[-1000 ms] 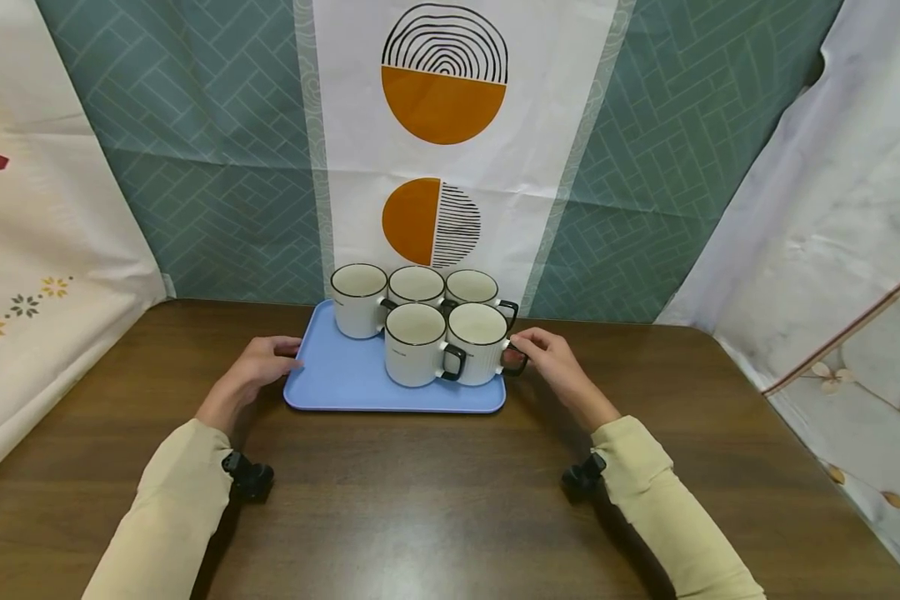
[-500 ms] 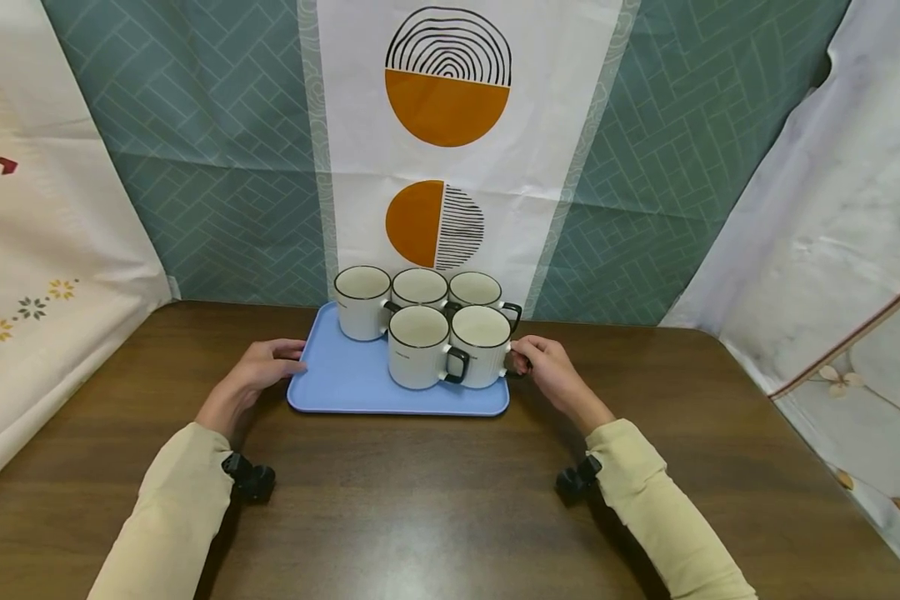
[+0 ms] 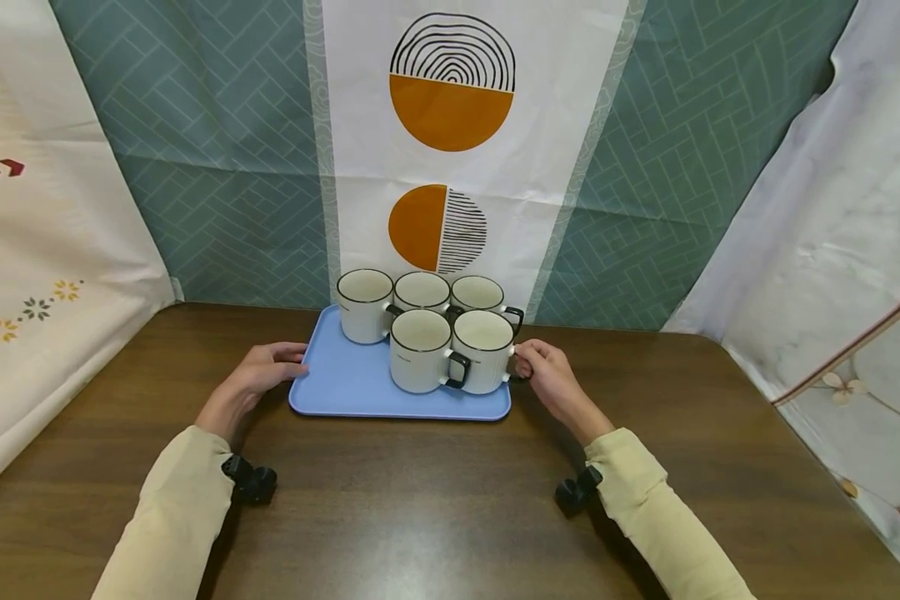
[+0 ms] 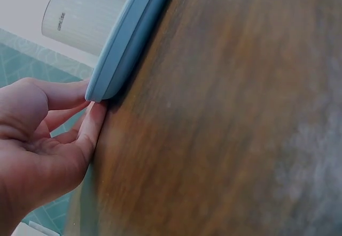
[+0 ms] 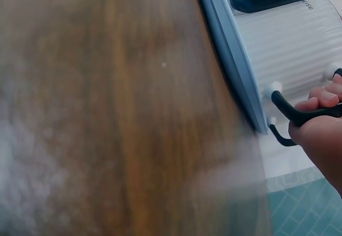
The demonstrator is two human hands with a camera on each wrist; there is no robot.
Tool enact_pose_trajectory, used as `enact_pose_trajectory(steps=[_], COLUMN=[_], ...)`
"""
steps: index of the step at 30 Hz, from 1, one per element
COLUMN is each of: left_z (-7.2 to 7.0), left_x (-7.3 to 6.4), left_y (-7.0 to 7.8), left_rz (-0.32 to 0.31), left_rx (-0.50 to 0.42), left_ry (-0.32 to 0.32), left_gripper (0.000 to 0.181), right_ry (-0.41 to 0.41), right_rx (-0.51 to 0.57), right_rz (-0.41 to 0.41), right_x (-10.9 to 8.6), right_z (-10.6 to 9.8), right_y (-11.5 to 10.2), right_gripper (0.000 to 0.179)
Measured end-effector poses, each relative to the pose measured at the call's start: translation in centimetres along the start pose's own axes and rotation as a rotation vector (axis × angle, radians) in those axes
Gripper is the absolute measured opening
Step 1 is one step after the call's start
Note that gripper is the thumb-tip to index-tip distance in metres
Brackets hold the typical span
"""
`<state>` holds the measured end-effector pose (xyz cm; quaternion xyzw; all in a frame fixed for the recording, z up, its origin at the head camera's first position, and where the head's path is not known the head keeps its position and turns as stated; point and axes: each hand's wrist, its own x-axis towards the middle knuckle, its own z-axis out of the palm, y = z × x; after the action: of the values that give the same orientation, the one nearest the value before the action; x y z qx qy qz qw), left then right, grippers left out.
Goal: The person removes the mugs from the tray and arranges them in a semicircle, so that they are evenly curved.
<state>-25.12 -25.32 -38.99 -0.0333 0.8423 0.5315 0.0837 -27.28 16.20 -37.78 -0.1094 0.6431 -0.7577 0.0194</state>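
Observation:
A blue tray (image 3: 345, 375) lies on the table with several white, black-rimmed mugs standing on it. My left hand (image 3: 262, 372) pinches the tray's left edge; in the left wrist view the thumb (image 4: 67, 94) is at the rim and fingertips reach beneath it. My right hand (image 3: 551, 379) grips the black handle of the front right mug (image 3: 482, 357). Fingers curl round that handle (image 5: 296, 113) in the right wrist view. Close beside it on the left is another front mug (image 3: 420, 354), its handle pointing right.
Behind the front pair, a row of mugs (image 3: 365, 308) lines the tray's back edge, close to the hanging cloth (image 3: 255, 167). Brown wooden table (image 3: 420, 483) extends in front and to both sides. Patterned cloths hang at left and right.
My right hand's fingers have closed round the front right mug's handle, moving slightly left. The left hand stays at the tray's edge. The head view has shifted a little.

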Motion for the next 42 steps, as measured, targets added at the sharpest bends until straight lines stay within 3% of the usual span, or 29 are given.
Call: enact_pose_trajectory(steps=[9, 20, 28, 34, 42], left_z=[0.1, -0.1, -0.3, -0.2, -0.1], left_x=[0.1, -0.1, -0.3, -0.3, -0.2], left_y=[0.1, -0.1, -0.4, -0.3, -0.1], left_rz=[-0.003, 0.006, 0.013, 0.028, 0.047], left_rx=[-0.003, 0.003, -0.007, -0.005, 0.002], left_ry=[-0.006, -0.018, -0.025, -0.026, -0.023], left_gripper=[0.056, 0.056, 0.057, 0.057, 0.056], right_ry=[0.069, 0.045, 0.09, 0.184, 0.356], right_rx=[0.019, 0.097, 0.176, 0.217, 0.268], right_rz=[-0.045, -0.113, -0.207, -0.28, -0.272], right_x=[-0.3, -0.5, 0.4, 1.6, 3.2], right_z=[-0.7, -2.2, -3.0, -4.3, -5.8], right_y=[-1.5, -4.7, -7.5, -9.2, -9.1], right_gripper=[0.028, 0.029, 0.034, 0.039, 0.042])
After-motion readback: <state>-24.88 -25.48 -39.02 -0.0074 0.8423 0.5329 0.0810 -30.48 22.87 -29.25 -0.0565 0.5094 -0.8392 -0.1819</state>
